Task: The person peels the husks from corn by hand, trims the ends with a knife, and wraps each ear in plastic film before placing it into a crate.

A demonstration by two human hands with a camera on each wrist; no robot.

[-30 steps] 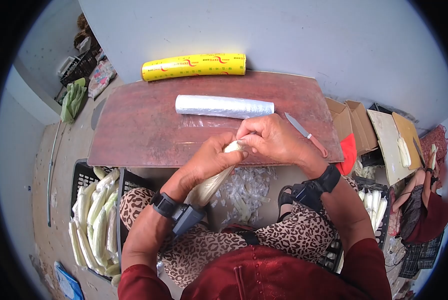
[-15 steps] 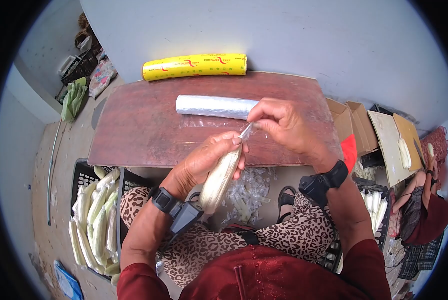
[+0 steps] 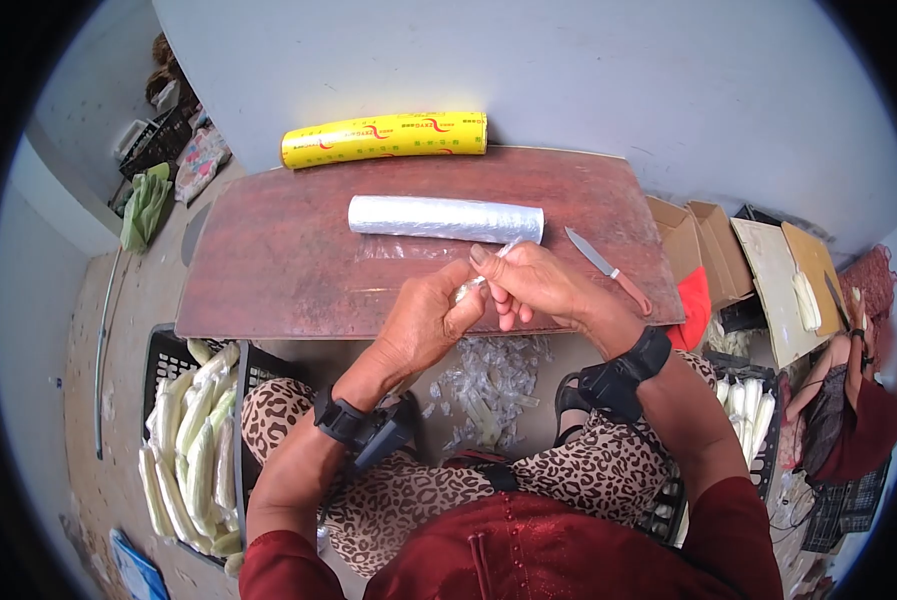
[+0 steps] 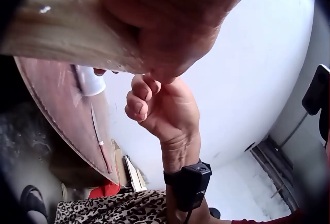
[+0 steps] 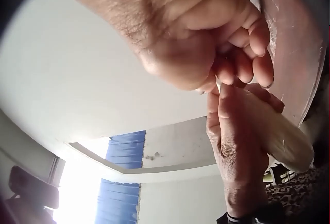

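My left hand [image 3: 423, 315] grips a pale, film-wrapped corn cob near its tip; the left wrist view shows the cob [image 4: 67, 28] running out below the hand, glossy with film. Close against it, my right hand [image 3: 538, 280] pinches the twisted film at the tip between thumb and forefinger, its other fingers loosely curled. In the right wrist view the cob [image 5: 286, 139] slants down from the left hand [image 5: 237, 136], the right hand [image 5: 180, 38] touching its tip. From the head view most of the cob is hidden behind the left hand and wrist.
On the reddish table [image 3: 258, 270] lie a clear film roll [image 3: 443, 218], a yellow printed roll [image 3: 383, 139] and a knife [image 3: 608, 270]. Black crates of cobs [image 3: 198, 450] stand either side of the legs. Film scraps [image 3: 493, 385] cover the floor below; another person sits far right.
My right hand first drew the film up and away from the tip, then came back down against the left hand. The left hand has turned, and the cob has swung mostly out of the head view.
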